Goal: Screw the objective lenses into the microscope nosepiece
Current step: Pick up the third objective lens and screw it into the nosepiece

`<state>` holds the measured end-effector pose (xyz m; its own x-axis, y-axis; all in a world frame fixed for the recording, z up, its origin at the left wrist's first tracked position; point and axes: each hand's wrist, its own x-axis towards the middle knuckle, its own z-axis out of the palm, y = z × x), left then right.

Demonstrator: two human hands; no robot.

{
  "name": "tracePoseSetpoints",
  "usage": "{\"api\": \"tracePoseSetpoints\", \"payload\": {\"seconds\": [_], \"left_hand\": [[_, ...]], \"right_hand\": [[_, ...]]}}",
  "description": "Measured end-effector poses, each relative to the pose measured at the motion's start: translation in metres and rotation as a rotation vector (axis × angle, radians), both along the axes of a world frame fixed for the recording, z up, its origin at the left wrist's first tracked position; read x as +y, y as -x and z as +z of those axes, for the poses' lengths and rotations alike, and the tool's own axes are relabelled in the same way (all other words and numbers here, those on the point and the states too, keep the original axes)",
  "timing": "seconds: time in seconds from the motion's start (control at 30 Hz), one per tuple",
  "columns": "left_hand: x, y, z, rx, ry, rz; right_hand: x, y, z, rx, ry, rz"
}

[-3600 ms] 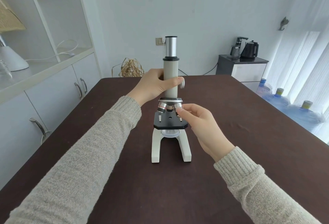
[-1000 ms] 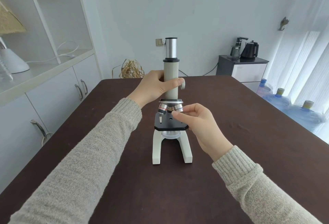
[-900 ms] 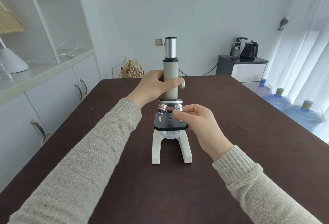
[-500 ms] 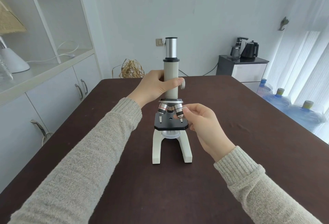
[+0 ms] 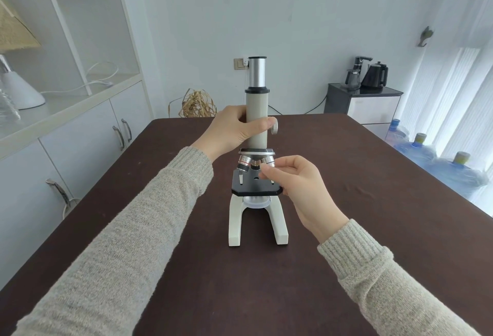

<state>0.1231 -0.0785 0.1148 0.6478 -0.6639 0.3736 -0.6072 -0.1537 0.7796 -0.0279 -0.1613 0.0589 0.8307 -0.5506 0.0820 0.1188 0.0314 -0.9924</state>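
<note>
Left hand (image 5: pixel 234 130) curled in grip, right hand (image 5: pixel 298 181) pinching.

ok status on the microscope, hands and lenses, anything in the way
Left hand grips the microscope tube. Right hand pinches the right lens under the nosepiece. Left lens seated. Nothing blocking on the table.

Matt cream microscope body (image 5: pixel 256 119) (brushed-metal eyepiece (image 5: pixel 257 72) atop), glossy black stage (image 5: pixel 256 185), shiny metal objective lenses (image 5: pixel 245 162), knitted sleeves (image 5: pixel 149 218).
</note>
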Motion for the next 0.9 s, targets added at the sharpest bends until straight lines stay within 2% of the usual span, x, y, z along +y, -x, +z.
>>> {"api": "tracePoseSetpoints", "payload": {"seconds": [0.43,0.9], "left_hand": [[-0.0001,0.0001,-0.0003,0.002,-0.001,-0.022],[-0.0002,-0.0002,-0.0001,0.008,0.003,-0.02]], "right_hand": [[-0.0069,0.0024,-0.0038,0.035,0.155,0.0],[-0.0001,0.0022,0.0002,0.023,0.1,-0.05]]}}
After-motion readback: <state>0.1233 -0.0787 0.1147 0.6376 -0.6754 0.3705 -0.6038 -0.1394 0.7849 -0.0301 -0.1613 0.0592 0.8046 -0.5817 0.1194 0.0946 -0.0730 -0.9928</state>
